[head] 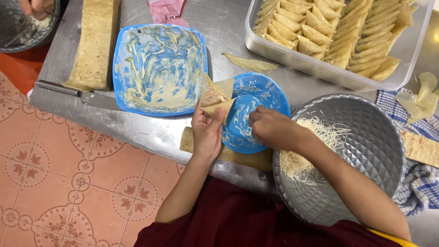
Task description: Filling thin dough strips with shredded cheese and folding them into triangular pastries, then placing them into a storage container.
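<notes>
My left hand (pixel 207 130) holds a pastry strip (pixel 215 98) folded into a cone-like triangle, its loose flap standing up. My right hand (pixel 270 128) hovers over a small round blue plate (pixel 263 93) smeared with pale paste, its fingertips curled down onto the plate. A flat pastry sheet (pixel 249 158) lies under the plate's near edge. A grey metal bowl (pixel 366 137) to the right holds shredded white filling (pixel 302 160).
A square blue dish (pixel 157 68) with streaks of paste sits at the left, by a knife (pixel 77 93) and a stack of pastry strips (pixel 93 43). A clear tub (pixel 320 61) of folded triangles stands at the back right. Another person's hand (pixel 36 7) is at a bowl, top left.
</notes>
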